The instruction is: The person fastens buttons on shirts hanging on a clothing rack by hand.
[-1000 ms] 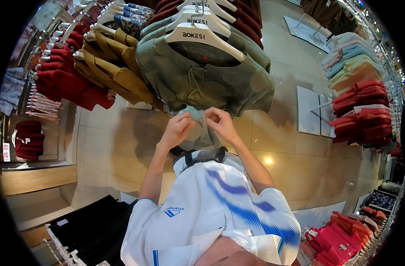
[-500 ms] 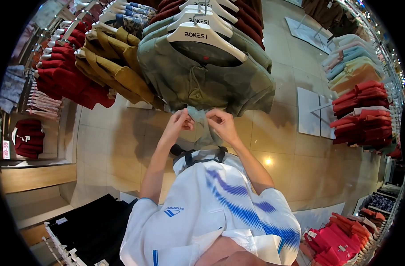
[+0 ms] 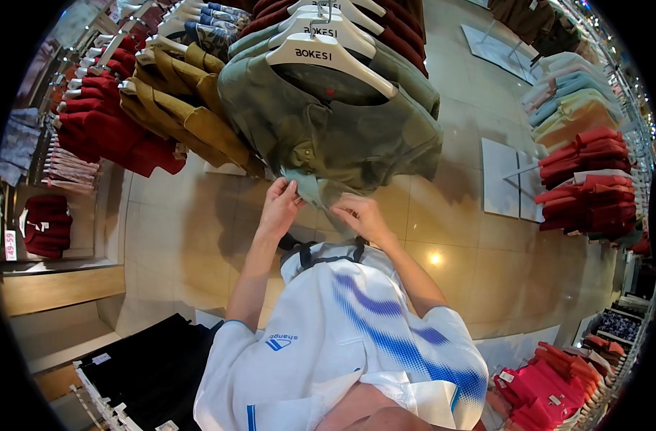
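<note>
A dark green shirt hangs on a white BOKESI hanger in front of me. My left hand is closed, thumb and fingers pinching the shirt's lower front, where a paler green underside shows. Lower and to the right, my right hand is also closed, its fingertips together on the shirt's front edge. The fabric between the hands is pulled toward me and folded. Small buttons show on the front placket above my left hand.
Mustard jackets and red garments hang on the left. More red clothes hang at right beside white display panels. Black trousers lie at lower left, and pink clothes are at lower right.
My left hand has shifted slightly left, turning out the pale underside of the shirt's edge. My right hand has moved down and a little right. The shirt front has been drawn askew.
</note>
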`<action>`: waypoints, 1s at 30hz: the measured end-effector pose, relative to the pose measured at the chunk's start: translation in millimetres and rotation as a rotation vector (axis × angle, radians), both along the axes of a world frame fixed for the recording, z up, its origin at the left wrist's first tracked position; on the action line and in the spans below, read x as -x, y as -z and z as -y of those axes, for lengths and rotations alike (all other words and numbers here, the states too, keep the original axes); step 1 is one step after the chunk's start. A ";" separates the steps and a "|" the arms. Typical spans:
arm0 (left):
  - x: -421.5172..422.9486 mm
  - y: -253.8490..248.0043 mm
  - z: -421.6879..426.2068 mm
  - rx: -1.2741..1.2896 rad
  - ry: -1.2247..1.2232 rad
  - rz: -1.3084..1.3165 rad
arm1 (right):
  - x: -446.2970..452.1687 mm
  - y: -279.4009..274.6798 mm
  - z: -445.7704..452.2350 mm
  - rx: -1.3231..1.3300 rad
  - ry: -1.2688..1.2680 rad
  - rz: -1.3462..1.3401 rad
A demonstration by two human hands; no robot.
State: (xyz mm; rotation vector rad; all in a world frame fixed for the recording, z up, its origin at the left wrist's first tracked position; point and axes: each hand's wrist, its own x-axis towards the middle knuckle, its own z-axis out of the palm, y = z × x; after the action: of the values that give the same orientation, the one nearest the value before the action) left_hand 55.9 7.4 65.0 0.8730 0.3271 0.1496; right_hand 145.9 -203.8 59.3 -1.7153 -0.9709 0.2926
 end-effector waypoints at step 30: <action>6.3 2.2 13.9 -0.097 -0.022 -0.135 | 4.6 15.1 -44.8 -0.132 -0.032 -0.601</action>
State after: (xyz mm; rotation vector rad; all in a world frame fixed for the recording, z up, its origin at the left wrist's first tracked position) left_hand 49.7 -6.4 62.9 0.9778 0.4584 0.1277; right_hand 141.4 -159.1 44.2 -1.3685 -0.5568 0.7019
